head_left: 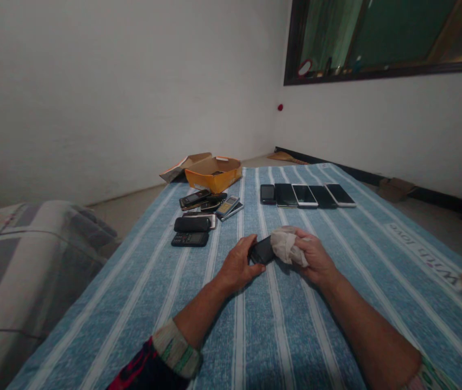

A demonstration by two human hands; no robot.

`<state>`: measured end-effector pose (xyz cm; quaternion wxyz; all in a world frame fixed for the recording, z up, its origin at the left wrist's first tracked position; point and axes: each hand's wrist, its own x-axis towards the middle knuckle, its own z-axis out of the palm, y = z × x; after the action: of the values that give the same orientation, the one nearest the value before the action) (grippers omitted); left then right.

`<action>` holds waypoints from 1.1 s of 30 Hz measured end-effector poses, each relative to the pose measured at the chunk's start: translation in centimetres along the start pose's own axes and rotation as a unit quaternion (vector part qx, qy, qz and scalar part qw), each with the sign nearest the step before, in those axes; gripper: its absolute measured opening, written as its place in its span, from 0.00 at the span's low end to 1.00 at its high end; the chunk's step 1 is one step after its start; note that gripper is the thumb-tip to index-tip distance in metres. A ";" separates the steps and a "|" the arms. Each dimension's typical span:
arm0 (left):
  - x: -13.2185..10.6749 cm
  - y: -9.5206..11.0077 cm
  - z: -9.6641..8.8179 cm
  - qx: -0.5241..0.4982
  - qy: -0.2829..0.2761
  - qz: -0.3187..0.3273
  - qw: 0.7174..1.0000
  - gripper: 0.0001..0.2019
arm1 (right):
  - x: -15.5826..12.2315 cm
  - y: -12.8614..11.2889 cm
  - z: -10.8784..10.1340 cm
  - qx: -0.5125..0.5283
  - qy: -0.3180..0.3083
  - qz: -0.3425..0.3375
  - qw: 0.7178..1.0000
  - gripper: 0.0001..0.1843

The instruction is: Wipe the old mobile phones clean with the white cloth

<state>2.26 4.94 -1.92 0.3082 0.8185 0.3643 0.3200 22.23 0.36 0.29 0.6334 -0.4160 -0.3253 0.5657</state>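
In the middle of the striped cloth, my left hand (239, 264) grips a dark mobile phone (262, 251) by its left end, thumb on the near side and fingers on the far side. My right hand (315, 254) is closed around a crumpled white wiping cloth (287, 245). That cloth touches the phone's right end and covers part of it. To the left of my hands lies a black keypad phone (190, 239), with a black oblong case or phone (192, 224) just behind it.
Further back is a pile of old phones (228, 206) beside an open orange box (213, 179). Several phones (305, 195) lie in a row at the back right. A blue striped tablecloth (223, 336) covers the table. A covered piece of furniture (39, 271) stands at the left.
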 end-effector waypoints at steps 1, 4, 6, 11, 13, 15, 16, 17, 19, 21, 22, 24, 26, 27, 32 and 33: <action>0.0 0.0 0.0 0.001 0.001 0.001 1.000 0.36 | 0.0 0.1 -0.1 -0.036 0.030 -0.016 0.999 0.27; 0.0 0.0 0.1 0.001 0.004 0.003 1.000 0.36 | 0.0 0.5 -0.1 -0.236 0.080 -0.096 0.964 0.25; 0.0 -0.1 0.1 -0.001 0.005 0.002 1.000 0.37 | -0.2 1.0 0.0 -0.410 0.047 -0.166 0.896 0.19; 0.0 -0.1 0.1 0.001 -0.003 -0.006 1.000 0.37 | -1.4 0.9 1.6 -0.698 -0.056 -0.203 0.684 0.16; 0.1 0.1 0.1 0.004 -0.003 -0.007 1.000 0.36 | -1.8 0.6 2.3 -0.743 -0.090 -0.195 0.634 0.14; 0.1 0.2 0.0 0.007 -0.002 -0.005 1.000 0.35 | -2.0 0.3 2.6 -0.764 -0.122 -0.194 0.602 0.12; 0.1 0.2 0.1 0.009 0.000 -0.003 1.000 0.35 | -2.1 0.3 2.7 -0.769 -0.133 -0.197 0.593 0.12; 0.1 0.2 0.1 0.011 0.001 -0.001 1.000 0.34 | -2.1 0.4 2.7 -0.772 -0.140 -0.201 0.587 0.12; 0.1 0.2 0.1 0.013 0.002 0.001 1.000 0.34 | -2.1 0.6 2.8 -0.774 -0.143 -0.211 0.580 0.12; 0.1 0.1 0.1 0.014 0.001 0.001 1.000 0.33 | -2.0 0.8 2.7 -0.775 -0.144 -0.219 0.574 0.11; 0.1 0.0 0.2 0.015 0.000 0.000 1.000 0.34 | -1.9 0.9 2.6 -0.776 -0.148 -0.221 0.571 0.10; 0.1 -0.1 0.1 0.015 -0.002 -0.001 1.000 0.35 | -1.6 0.9 2.4 -0.782 -0.149 -0.221 0.563 0.10; 0.1 -0.1 0.1 0.014 -0.002 0.002 1.000 0.35 | -1.3 0.8 2.2 -0.793 -0.131 -0.213 0.556 0.11; 0.1 -0.2 0.1 0.014 -0.002 0.004 1.000 0.35 | -1.2 0.8 2.1 -0.799 -0.115 -0.209 0.552 0.12; 0.1 -0.3 0.1 0.013 -0.004 0.016 1.000 0.35 | -1.3 1.4 2.3 -0.800 -0.115 -0.238 0.538 0.11; 0.1 -0.4 0.1 0.013 -0.005 0.018 1.000 0.34 | -1.3 1.5 2.3 -0.798 -0.124 -0.245 0.537 0.11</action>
<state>2.21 5.16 -2.21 0.2934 0.8305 0.3524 0.3163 19.30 -0.57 0.07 0.1066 -0.5786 -0.8064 -0.0599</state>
